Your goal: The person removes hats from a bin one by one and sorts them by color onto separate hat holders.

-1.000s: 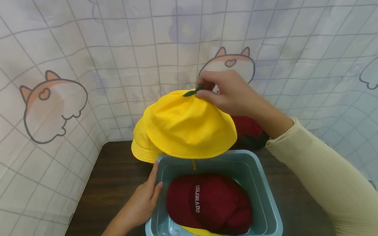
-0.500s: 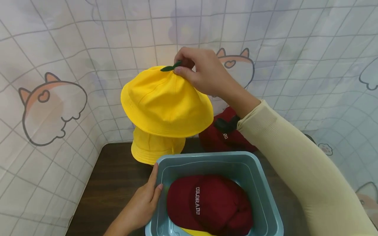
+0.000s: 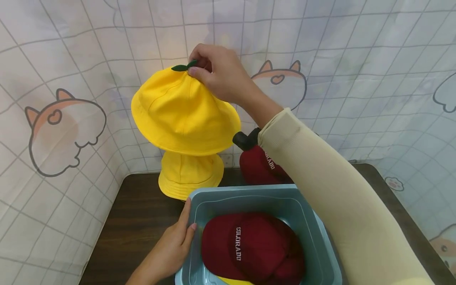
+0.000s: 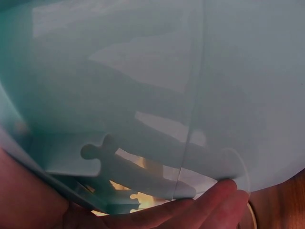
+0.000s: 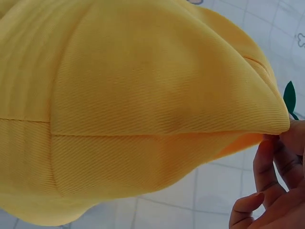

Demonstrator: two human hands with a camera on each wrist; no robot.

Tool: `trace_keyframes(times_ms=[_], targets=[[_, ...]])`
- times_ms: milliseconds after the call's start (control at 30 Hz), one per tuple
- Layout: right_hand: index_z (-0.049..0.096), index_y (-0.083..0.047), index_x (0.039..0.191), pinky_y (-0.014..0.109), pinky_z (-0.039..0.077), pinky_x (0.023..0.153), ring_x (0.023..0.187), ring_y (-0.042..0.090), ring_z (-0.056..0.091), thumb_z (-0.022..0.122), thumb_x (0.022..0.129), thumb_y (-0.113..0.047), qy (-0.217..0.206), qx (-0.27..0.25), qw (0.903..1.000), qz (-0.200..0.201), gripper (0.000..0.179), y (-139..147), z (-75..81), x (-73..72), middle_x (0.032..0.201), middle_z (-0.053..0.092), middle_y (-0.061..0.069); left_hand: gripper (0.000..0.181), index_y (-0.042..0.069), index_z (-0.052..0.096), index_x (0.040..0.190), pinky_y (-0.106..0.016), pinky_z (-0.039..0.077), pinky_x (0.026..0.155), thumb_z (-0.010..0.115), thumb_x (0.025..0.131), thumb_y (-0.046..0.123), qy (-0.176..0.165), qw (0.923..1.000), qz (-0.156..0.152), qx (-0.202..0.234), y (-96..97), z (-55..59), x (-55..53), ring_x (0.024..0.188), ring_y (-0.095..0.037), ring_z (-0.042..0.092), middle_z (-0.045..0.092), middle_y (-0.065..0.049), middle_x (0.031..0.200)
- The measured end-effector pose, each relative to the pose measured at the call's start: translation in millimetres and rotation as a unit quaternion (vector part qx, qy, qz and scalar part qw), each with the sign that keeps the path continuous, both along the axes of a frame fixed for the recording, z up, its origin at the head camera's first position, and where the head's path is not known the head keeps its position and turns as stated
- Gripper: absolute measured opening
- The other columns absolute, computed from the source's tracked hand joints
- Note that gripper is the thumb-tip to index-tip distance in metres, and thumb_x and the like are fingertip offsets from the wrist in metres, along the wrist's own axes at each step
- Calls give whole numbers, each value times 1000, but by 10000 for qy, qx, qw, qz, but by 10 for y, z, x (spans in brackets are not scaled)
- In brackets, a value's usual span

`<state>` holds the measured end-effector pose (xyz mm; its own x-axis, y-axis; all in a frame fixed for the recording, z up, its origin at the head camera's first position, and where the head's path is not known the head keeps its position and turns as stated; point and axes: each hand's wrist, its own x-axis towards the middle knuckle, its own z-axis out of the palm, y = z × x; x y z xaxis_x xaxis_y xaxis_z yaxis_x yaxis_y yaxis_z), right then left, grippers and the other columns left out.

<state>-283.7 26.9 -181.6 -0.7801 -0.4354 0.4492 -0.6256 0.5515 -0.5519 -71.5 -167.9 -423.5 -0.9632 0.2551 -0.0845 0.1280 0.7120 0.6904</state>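
My right hand [image 3: 221, 73] pinches a yellow bucket hat [image 3: 185, 114] at its crown, beside the green leaf sprout [image 3: 179, 68] on top. The hat hangs brim down in the air, over a second yellow bucket hat [image 3: 190, 174] on the table. In the right wrist view, the held hat's cloth is drawn to a point at the fingertips. My left hand [image 3: 171, 243] grips the left side of a blue-grey plastic tub [image 3: 246, 194], thumb at the rim. Its fingers [image 4: 209, 207] lie along the tub's outer wall. Inside the tub is a maroon COLORADO cap [image 3: 256, 245], with a yellow edge under it.
Behind the tub stands another maroon cap [image 3: 258, 168], partly hidden by my right sleeve [image 3: 331, 182]. A black piece [image 3: 246, 139] sticks out at that cuff. The dark wooden table [image 3: 132, 213] meets a white checked wall cloth [image 3: 153, 99] at the back.
My right hand has raised the yellow bucket hat up and to the left, from over the tub's back rim to above the other yellow hat. My left hand keeps its place.
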Motion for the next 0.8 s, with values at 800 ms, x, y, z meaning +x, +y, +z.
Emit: trace_keyframes(times_ms=[800], targets=[[65,-16,108,23,50,83,92,16,58,62,104,-25,-1175,226,9921,379,10,-476,-851,-87,103,66,-2,74,21,5,166,-52,51,103,51,109,20,-166,9998,33,115,-13,-16,-5,122,-26,63,48,-17,156]])
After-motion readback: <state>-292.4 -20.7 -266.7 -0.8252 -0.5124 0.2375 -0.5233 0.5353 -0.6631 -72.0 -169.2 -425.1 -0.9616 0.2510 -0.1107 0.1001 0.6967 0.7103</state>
